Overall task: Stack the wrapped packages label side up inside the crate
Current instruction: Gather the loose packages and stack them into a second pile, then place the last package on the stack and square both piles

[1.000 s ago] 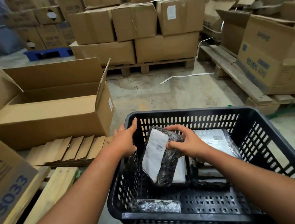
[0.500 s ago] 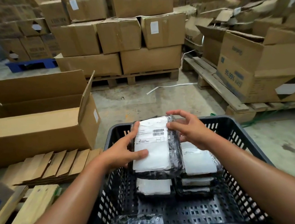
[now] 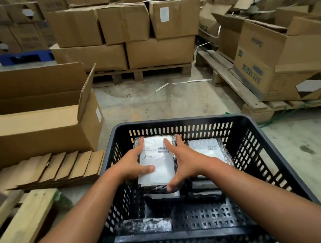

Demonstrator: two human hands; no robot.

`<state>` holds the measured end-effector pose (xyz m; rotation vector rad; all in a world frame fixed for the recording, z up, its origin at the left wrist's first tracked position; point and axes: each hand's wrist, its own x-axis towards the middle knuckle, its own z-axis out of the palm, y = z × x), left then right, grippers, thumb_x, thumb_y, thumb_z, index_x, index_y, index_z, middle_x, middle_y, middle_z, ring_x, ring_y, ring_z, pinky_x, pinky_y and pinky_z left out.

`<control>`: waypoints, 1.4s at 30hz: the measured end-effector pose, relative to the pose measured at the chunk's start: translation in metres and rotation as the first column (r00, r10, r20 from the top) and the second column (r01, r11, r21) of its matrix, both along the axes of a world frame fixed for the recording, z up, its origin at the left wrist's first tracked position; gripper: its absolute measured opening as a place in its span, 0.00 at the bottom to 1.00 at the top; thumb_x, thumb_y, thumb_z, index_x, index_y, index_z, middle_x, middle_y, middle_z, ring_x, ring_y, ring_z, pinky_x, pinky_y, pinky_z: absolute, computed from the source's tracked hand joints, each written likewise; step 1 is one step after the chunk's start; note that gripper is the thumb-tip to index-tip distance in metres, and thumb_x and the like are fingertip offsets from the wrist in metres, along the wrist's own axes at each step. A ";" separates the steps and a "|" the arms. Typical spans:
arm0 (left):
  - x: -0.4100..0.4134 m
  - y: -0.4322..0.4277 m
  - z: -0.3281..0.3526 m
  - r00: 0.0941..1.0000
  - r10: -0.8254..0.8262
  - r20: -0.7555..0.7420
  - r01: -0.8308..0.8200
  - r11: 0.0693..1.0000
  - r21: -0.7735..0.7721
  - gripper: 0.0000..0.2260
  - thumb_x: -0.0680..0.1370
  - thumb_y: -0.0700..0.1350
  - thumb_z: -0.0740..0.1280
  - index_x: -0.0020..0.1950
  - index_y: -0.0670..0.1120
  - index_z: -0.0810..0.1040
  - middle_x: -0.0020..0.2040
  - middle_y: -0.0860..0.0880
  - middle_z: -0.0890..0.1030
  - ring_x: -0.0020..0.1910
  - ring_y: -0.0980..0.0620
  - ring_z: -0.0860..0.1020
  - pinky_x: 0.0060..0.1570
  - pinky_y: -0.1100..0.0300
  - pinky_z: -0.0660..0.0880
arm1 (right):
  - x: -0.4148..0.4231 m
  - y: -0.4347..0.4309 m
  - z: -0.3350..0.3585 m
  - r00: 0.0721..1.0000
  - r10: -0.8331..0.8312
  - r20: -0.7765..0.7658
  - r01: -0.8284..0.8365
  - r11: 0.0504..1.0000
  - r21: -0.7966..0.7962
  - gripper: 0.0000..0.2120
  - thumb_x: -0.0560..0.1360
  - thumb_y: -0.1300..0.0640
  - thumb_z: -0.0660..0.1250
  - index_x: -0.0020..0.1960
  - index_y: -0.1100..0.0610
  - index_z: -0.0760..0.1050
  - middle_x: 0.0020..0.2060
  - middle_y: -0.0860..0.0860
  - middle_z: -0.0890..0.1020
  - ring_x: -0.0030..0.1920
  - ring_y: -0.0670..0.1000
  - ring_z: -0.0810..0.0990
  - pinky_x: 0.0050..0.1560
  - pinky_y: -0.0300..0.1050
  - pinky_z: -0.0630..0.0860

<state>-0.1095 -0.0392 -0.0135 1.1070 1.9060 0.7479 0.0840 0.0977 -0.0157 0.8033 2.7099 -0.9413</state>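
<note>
As both hands press a wrapped package (image 3: pixel 156 161) flat onto the left-hand stack inside the black crate (image 3: pixel 258 142), its white label now faces up, where a second ago it was held on edge and half a second ago was being turned level above the pile. The left hand (image 3: pixel 131 164) grips the package's left edge with the thumb across the label; the right hand (image 3: pixel 182 162) clamps the right edge, fingers spread and thumb hooked under the near corner. Beside it to the right, a second stack (image 3: pixel 209 149) also shows its label up, and the two piles sit touching against the crate's far wall. One more wrapped package (image 3: pixel 145 226) lies loose at the near left of the crate floor, no label visible, and probably needs flipping and stacking next. An open cardboard box (image 3: pixel 36 123) stands to the left on the warehouse floor.
</note>
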 end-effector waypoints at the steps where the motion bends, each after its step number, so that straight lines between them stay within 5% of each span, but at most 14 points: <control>1: 0.003 0.004 -0.005 1.000 0.004 -0.021 -0.004 1.000 0.001 0.52 0.74 0.42 0.78 0.83 0.54 0.43 0.69 0.56 0.72 0.54 0.61 0.77 0.41 0.76 0.73 | -0.001 0.001 -0.004 1.000 -0.003 0.005 0.003 1.000 0.009 0.79 0.55 0.36 0.87 0.84 0.48 0.32 0.80 0.59 0.26 0.83 0.62 0.40 0.80 0.50 0.47; 7: 0.016 0.021 -0.043 0.988 0.071 -0.139 -0.080 0.995 -0.056 0.50 0.75 0.42 0.76 0.82 0.50 0.41 0.69 0.44 0.75 0.60 0.47 0.78 0.59 0.54 0.77 | -0.014 0.005 -0.018 0.992 0.051 0.115 -0.065 0.991 0.116 0.75 0.61 0.43 0.86 0.84 0.51 0.31 0.79 0.62 0.26 0.82 0.67 0.53 0.79 0.52 0.61; 11: 0.009 0.023 -0.061 0.991 0.053 -0.121 -0.066 0.992 -0.104 0.53 0.72 0.43 0.79 0.83 0.49 0.43 0.74 0.44 0.72 0.65 0.46 0.75 0.64 0.55 0.74 | -0.029 -0.002 -0.027 0.971 0.061 0.232 -0.099 0.983 0.153 0.74 0.64 0.47 0.85 0.83 0.56 0.28 0.77 0.64 0.23 0.81 0.70 0.56 0.75 0.58 0.70; 15: 0.006 0.020 -0.066 0.986 -0.131 -0.105 0.100 0.960 -0.260 0.71 0.60 0.50 0.86 0.80 0.54 0.32 0.80 0.41 0.54 0.77 0.39 0.59 0.75 0.44 0.62 | -0.033 -0.011 -0.034 0.942 0.071 0.329 -0.148 0.965 0.216 0.70 0.67 0.48 0.84 0.82 0.64 0.31 0.78 0.66 0.26 0.82 0.71 0.42 0.77 0.60 0.67; 19: 0.007 0.019 -0.070 0.952 -0.253 -0.173 0.178 0.915 -0.362 0.77 0.56 0.52 0.87 0.75 0.54 0.22 0.80 0.44 0.31 0.81 0.42 0.42 0.79 0.44 0.51 | -0.034 -0.013 -0.025 0.901 0.106 0.420 -0.212 0.954 0.212 0.75 0.63 0.45 0.86 0.81 0.66 0.30 0.78 0.65 0.27 0.81 0.71 0.40 0.78 0.62 0.64; 28: 0.007 0.022 -0.072 0.948 -0.196 -0.249 0.118 0.948 -0.297 0.73 0.55 0.50 0.88 0.82 0.49 0.35 0.82 0.42 0.51 0.80 0.42 0.54 0.77 0.47 0.58 | -0.035 -0.014 -0.013 0.887 0.118 0.446 -0.223 0.956 0.191 0.66 0.70 0.50 0.83 0.82 0.67 0.34 0.79 0.64 0.29 0.81 0.70 0.40 0.79 0.58 0.63; 34: 0.015 0.021 -0.069 0.947 -0.172 -0.272 0.087 0.951 -0.297 0.73 0.56 0.47 0.87 0.82 0.51 0.34 0.82 0.42 0.51 0.78 0.41 0.58 0.76 0.49 0.60 | -0.031 -0.017 -0.029 0.904 0.118 0.411 -0.241 0.935 0.261 0.63 0.64 0.49 0.86 0.83 0.67 0.50 0.82 0.63 0.37 0.81 0.71 0.53 0.74 0.59 0.71; 38: 0.019 0.017 -0.066 0.921 -0.211 -0.327 0.111 0.948 -0.299 0.74 0.58 0.48 0.87 0.79 0.51 0.28 0.82 0.40 0.41 0.80 0.39 0.55 0.76 0.51 0.58 | -0.023 -0.011 -0.037 0.944 0.115 0.308 -0.203 0.940 0.272 0.61 0.59 0.47 0.88 0.82 0.62 0.60 0.84 0.61 0.52 0.78 0.64 0.65 0.76 0.55 0.69; 42: 0.013 0.012 -0.045 0.902 -0.268 -0.338 0.162 0.937 -0.309 0.63 0.63 0.49 0.85 0.83 0.52 0.41 0.81 0.41 0.35 0.81 0.39 0.51 0.76 0.52 0.56 | -0.011 0.000 -0.035 0.987 0.108 0.117 -0.125 0.980 0.157 0.58 0.64 0.49 0.86 0.85 0.50 0.56 0.84 0.52 0.57 0.83 0.57 0.57 0.81 0.56 0.58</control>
